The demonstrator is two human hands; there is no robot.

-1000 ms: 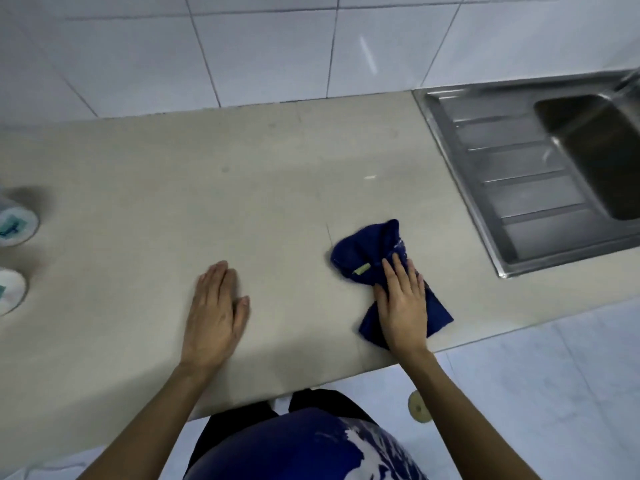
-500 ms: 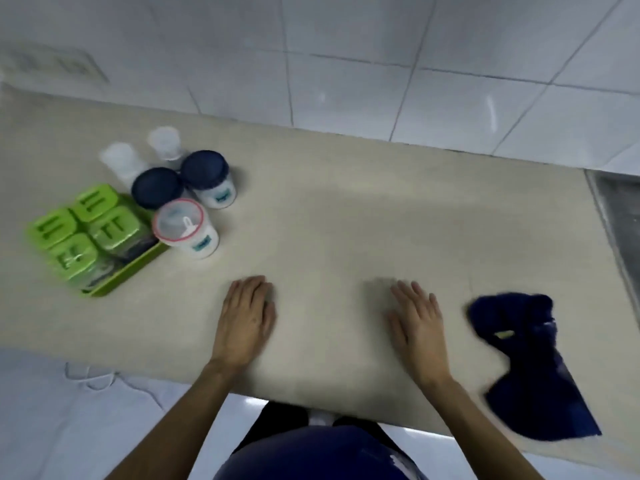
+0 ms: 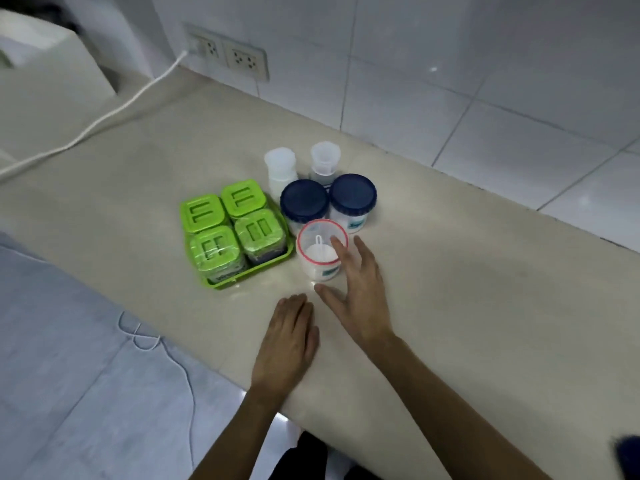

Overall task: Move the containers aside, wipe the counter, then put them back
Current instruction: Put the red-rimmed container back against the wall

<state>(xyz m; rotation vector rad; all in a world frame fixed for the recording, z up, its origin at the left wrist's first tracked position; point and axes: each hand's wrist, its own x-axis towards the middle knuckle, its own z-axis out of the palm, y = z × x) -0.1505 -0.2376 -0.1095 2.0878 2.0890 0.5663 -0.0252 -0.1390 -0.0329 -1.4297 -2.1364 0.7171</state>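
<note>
A cluster of containers stands mid-counter. A green tray (image 3: 250, 274) holds several green-lidded square jars (image 3: 230, 230). Right of it is a clear jar with a red rim (image 3: 320, 252) and white powder inside. Behind that stand two dark-blue-lidded jars (image 3: 304, 201) (image 3: 352, 194) and two small translucent cups (image 3: 280, 166) (image 3: 325, 160). My right hand (image 3: 356, 289) is spread open against the red-rimmed jar's right side, fingertips at its rim, not closed around it. My left hand (image 3: 289, 337) lies flat on the beige counter (image 3: 485, 306) near the front edge. A corner of the blue cloth (image 3: 628, 457) shows at the far right bottom.
A white cable (image 3: 114, 110) runs across the counter's left part to wall sockets (image 3: 228, 53). A white appliance (image 3: 52, 57) stands at the far left. The tiled wall (image 3: 485, 81) borders the counter behind. Floor tiles lie below the front edge.
My view has swung left from the sink to the containers. My right hand let go of the blue cloth and moved left to the red-rimmed jar. My left hand stays flat on the counter.
</note>
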